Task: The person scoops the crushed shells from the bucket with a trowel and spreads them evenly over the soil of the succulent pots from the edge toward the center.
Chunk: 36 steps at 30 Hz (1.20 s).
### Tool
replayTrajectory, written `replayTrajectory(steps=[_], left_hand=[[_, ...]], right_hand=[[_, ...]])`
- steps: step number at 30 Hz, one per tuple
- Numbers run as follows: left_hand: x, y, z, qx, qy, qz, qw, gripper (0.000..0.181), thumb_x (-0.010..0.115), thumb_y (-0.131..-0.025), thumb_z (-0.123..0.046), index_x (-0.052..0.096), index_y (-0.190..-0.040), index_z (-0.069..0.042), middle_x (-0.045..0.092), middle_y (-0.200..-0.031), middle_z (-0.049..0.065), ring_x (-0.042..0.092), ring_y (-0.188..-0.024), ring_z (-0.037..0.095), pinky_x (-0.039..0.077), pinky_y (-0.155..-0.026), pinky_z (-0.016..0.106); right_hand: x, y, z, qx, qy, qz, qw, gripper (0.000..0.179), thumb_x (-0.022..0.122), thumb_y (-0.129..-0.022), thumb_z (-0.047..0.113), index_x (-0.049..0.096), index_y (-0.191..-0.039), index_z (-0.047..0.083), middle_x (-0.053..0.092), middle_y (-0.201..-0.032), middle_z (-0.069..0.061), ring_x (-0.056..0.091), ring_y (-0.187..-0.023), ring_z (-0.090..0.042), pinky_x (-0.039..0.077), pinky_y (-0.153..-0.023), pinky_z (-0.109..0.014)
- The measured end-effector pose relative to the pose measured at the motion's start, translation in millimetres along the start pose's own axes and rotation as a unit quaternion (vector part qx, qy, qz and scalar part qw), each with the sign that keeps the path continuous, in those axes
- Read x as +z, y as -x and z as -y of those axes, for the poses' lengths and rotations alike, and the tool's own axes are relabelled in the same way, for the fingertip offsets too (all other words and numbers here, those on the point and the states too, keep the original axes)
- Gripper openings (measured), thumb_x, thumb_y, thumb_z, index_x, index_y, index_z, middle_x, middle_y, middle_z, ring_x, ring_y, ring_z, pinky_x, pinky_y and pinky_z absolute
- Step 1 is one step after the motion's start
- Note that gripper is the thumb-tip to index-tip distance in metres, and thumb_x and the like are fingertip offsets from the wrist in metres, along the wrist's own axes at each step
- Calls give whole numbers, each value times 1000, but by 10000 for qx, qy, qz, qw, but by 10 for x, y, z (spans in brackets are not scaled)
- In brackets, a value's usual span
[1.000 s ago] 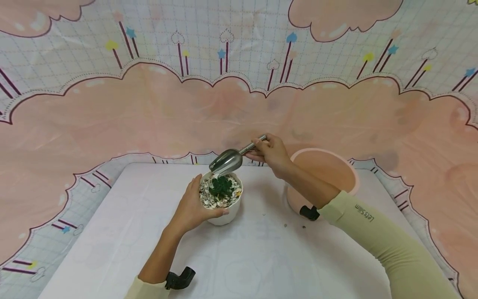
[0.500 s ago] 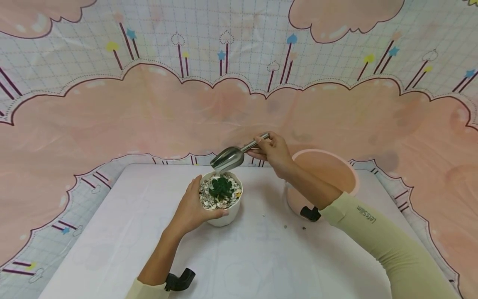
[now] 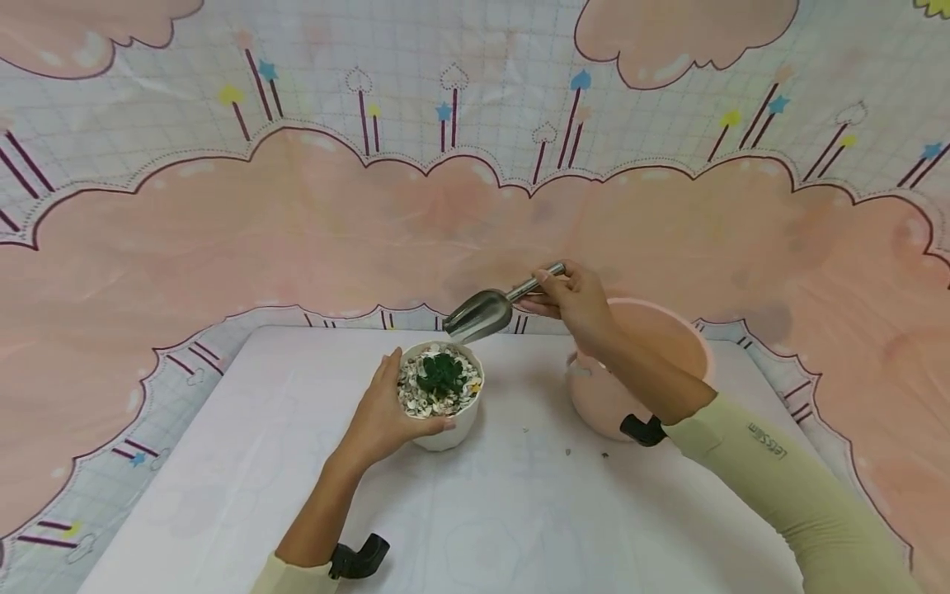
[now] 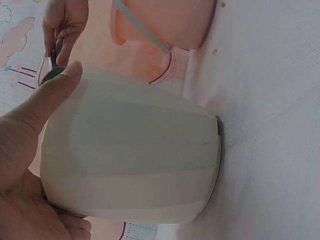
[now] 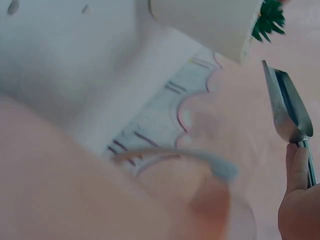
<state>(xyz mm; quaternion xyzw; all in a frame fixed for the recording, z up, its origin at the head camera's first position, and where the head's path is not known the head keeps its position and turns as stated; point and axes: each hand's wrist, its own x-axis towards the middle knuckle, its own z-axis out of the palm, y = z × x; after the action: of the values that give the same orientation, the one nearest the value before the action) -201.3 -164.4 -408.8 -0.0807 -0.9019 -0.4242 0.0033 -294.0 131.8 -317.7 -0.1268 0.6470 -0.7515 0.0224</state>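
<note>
A white flower pot [image 3: 447, 431] stands on the table, filled with pale pebbles [image 3: 423, 402] around a dark green succulent [image 3: 441, 374]. My left hand [image 3: 382, 417] grips the pot from the left, thumb along its near side. In the left wrist view the faceted wall of the pot [image 4: 135, 150] fills the middle. My right hand [image 3: 575, 301] holds a metal scoop [image 3: 481, 313] by its handle. The scoop's tip hangs just above the pot's far right rim, its bowl tilted down to the left. In the right wrist view the scoop [image 5: 287, 102] looks empty.
Behind my right forearm a pink bucket [image 3: 604, 404] stands on the white table [image 3: 475, 520]; its pale handle [image 4: 142, 27] shows in the left wrist view. A few small crumbs [image 3: 604, 454] lie near the bucket. A patterned cloth backdrop [image 3: 356, 223] rises behind the table.
My right hand has moved right with the scoop, drawing its tip from over the pebbles to the pot's far right edge. The left hand and the pot have stayed put.
</note>
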Motion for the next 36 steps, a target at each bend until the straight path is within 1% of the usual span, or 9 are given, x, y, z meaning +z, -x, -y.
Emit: replayTrajectory(steps=[6, 12, 16, 19, 22, 24, 27, 32, 36], left_hand=[[15, -2, 11, -52, -77, -4, 10000, 134, 97, -72, -45, 15, -164, 8, 16, -169, 31, 16, -155, 50, 28, -118, 66], [31, 10, 40, -123, -67, -3, 9999, 135, 97, -71, -46, 15, -164, 7, 15, -169, 31, 16, -155, 50, 27, -118, 66], [37, 13, 41, -127, -82, 8, 9999, 136, 97, -71, -47, 15, -164, 7, 15, -169, 31, 17, -155, 50, 28, -118, 66], [33, 7, 42, -117, -142, 20, 9998, 136, 97, -71, -48, 15, -164, 7, 15, -169, 31, 17, -155, 51, 29, -117, 67], [24, -2, 49, -105, -185, 28, 9998, 136, 97, -71, -48, 15, -164, 7, 15, -169, 31, 17, -155, 51, 29, -117, 67], [17, -7, 52, -104, -191, 23, 9998, 135, 97, -72, -48, 15, -164, 7, 14, -169, 32, 17, -155, 51, 28, -117, 67], [7, -10, 48, -96, -186, 15, 9998, 135, 97, -72, -47, 15, -164, 7, 15, -169, 32, 16, -154, 52, 28, -117, 68], [11, -21, 33, -96, -141, 39, 9998, 135, 97, -72, -48, 14, -165, 6, 14, -169, 31, 16, -155, 51, 28, -117, 68], [18, -28, 24, -104, -103, 57, 9999, 136, 97, -72, -48, 14, -165, 6, 12, -170, 31, 13, -156, 50, 27, -118, 68]], right_hand=[[-270, 132, 320, -464, -391, -553, 9966, 22, 61, -107, 10, 57, -114, -10, 78, -98, -13, 78, -87, -20, 60, -84, -33], [-566, 361, 572, -1659, -831, -913, 9784, 21, 66, -103, 7, 64, -111, -13, 77, -98, -21, 79, -91, -26, 59, -84, -36], [-799, 545, 669, -2496, -297, -1335, 9586, 19, 66, -102, 2, 68, -110, -15, 77, -94, -22, 79, -87, -25, 59, -80, -36], [-973, 636, 703, -2773, 323, -1646, 9460, 15, 67, -101, -1, 69, -108, -13, 77, -92, -19, 79, -83, -22, 60, -77, -33], [-1109, 683, 663, -2495, 1314, -1928, 9399, 12, 66, -103, 3, 71, -108, -7, 79, -89, -8, 78, -80, -14, 60, -75, -28], [-1167, 693, 589, -2046, 2061, -1985, 9361, 15, 64, -105, 9, 70, -110, -5, 79, -88, -1, 77, -78, -8, 60, -74, -24], [-1214, 703, 439, -1303, 3079, -1796, 9252, 24, 61, -108, 16, 67, -116, -6, 79, -91, -1, 74, -76, -1, 59, -72, -21], [-1241, 697, 220, -508, 3561, -1375, 9229, 37, 57, -111, 18, 63, -125, -15, 76, -103, -26, 73, -74, 2, 60, -70, -24], [-1258, 673, 117, -143, 3592, -1132, 9263, 39, 56, -111, 17, 60, -127, -19, 73, -105, -32, 74, -72, -2, 61, -69, -25]])
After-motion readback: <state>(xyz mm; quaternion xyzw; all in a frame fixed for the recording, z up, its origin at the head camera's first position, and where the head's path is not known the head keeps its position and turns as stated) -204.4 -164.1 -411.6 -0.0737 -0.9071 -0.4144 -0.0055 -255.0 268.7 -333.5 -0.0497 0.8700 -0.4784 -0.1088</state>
